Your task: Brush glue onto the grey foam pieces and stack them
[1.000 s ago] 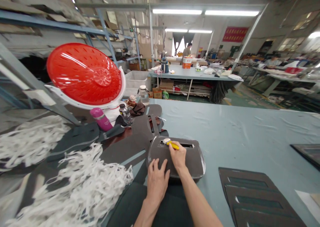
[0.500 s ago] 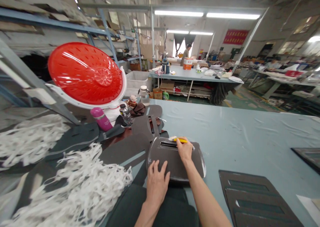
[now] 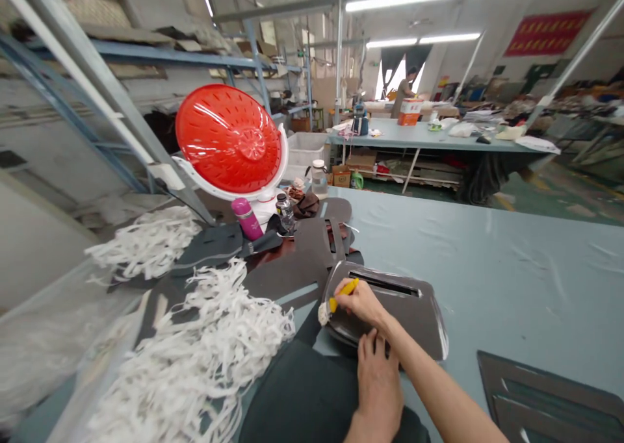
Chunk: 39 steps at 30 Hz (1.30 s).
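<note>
Nearest, dark green fabric (image 3: pixel 292 391) spreads in front of the slotted dark-brown panel (image 3: pixel 414 313), which lies on the blue-grey table (image 3: pixel 497 261). The left hand (image 3: pixel 380 375) sits at the panel's near edge, its fingers loosely spread and resting there, clasping nothing visible. The right hand (image 3: pixel 364 301) reaches over the panel, fingers pinched around a yellow-handled brush (image 3: pixel 333 304) whose whitish bristles are at the panel's left edge; whether they touch it, I cannot tell. 0.5 s ago the brush was by the slot's far rim and the left hand lay nearer the left end; now the brush has swung to that end and the left hand has shifted right, so the work appears to have passed from the slot to the outer edge. White streaks mark the slot rim and the panel's right end. Right of the panel lie overlapping slotted panels (image 3: pixel 575 388); left of it, a heap of white strips (image 3: pixel 195 358) and flat cut pieces (image 3: pixel 287 274). Beyond the panel stand a magenta bottle (image 3: pixel 247 219), a white-lidded jar (image 3: pixel 319 179) and a red perforated plastic bowl (image 3: pixel 227 141). Farthest behind it are a 2nd table (image 3: pixel 385 133) and 1 person (image 3: pixel 402 95).
</note>
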Motion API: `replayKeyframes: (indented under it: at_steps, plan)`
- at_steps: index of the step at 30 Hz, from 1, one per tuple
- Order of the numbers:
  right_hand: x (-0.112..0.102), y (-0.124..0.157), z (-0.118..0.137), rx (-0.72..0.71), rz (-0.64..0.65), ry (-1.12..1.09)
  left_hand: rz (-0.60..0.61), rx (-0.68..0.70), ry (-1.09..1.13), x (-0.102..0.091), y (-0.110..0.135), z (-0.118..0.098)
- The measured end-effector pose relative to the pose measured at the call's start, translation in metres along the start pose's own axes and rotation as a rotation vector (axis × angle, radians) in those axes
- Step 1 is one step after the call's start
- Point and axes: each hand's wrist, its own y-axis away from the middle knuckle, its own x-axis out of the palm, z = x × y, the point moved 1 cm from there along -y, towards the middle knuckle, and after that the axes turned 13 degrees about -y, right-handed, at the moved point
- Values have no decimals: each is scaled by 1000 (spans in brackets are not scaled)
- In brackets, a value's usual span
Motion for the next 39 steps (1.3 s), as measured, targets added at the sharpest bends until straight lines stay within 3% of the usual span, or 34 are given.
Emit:
replayKeyframes:
  at_steps: [2, 6, 8, 10, 12, 15, 18, 20, 22, 26, 29, 32, 39]
  plan:
    - [-12, -25, -9, -10, -121, 27, 6, 20, 18, -1, 2, 4]
    - [-35, -60, -10, -216, -670, 309, -1, 17, 36, -6, -2, 7]
    - [-35, -65, -7, -281, -735, 375, -8, 12, 38, -6, -4, 6]
    - [-38, -61, -9, -253, -658, 344, -19, 23, 21, -7, -4, 5]
    - [-58, -46, -15, -137, -665, 286, -19, 36, -1, -9, -3, 5]
    - [-121, 0, -27, 18, -942, 295, -1, 41, -5, -14, -3, 6]
    - [-188, 61, -31, 71, -1237, 389, 13, 49, -2, -20, -5, 4]
    - [-211, 95, -28, 67, -1325, 410, 19, 58, -10, -25, -8, 0]
    - [-212, 116, -27, 17, -1296, 323, 32, 58, -27, -31, -12, -4]
    - [-179, 147, -31, -36, -1180, 21, 94, 72, -55, -41, -21, -6]
    - [-156, 180, -35, -6, -1219, 23, 164, 90, -41, -46, -30, -4]
    - [-147, 206, -38, 3, -1272, 86, 251, 65, 32, -45, -46, -9]
    - [-141, 191, -51, -48, -1115, 119, 392, -91, 632, -5, -102, -66]
